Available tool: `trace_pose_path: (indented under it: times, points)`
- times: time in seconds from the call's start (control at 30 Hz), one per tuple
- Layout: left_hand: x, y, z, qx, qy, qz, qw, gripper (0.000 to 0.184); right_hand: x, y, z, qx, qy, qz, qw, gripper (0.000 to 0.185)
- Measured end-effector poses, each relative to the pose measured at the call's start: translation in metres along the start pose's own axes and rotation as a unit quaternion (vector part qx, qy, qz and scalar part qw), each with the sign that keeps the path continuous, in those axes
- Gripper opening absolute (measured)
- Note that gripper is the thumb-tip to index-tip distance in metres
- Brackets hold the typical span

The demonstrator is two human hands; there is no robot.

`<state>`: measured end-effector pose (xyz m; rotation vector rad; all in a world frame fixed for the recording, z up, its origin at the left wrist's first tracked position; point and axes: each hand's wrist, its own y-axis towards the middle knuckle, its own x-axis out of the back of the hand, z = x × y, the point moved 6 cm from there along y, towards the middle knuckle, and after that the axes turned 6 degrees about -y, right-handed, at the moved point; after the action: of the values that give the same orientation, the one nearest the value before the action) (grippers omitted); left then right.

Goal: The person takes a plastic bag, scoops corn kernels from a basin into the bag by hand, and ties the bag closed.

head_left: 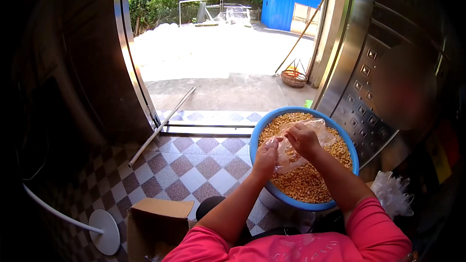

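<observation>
Left hand (268,157) and right hand (302,139), fingers pinching clear plastic bag (318,127) over kernels (307,184) in blue tub (356,165); bag looks mostly unfilled, tub near full, probably early on, most kernels outside bag

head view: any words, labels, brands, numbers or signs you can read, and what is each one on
No text is readable.
Pink shirt: pale lettering, too faint and foreshortened to read.
Clear plastic bag, blue tub, cardboard box: no lettering can be made out.
</observation>
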<state>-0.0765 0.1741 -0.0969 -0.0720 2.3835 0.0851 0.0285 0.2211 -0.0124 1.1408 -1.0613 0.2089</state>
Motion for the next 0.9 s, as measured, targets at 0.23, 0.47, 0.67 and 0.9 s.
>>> trace_pose_path:
  times: [0.23, 0.47, 0.67, 0.9]
  points:
    - [-0.002, -0.004, -0.006, -0.017, 0.017, -0.010, 1.000, 0.024, 0.018, -0.020, 0.002, -0.014, 0.022, -0.034, 0.999, 0.006]
    - [0.000, -0.004, -0.009, -0.042, -0.015, -0.032, 0.998, 0.021, 0.046, -0.078, -0.023, -0.178, 0.044, 0.019, 0.983, 0.015]
    - [-0.001, -0.005, -0.014, -0.071, 0.020, -0.039, 0.996, 0.022, 0.037, -0.106, -0.027, -0.211, -0.096, 0.112, 0.966, 0.022]
    - [-0.004, -0.006, -0.016, -0.065, 0.037, -0.048, 0.996, 0.024, 0.028, -0.108, -0.022, -0.206, -0.020, 0.126, 0.970, 0.018]
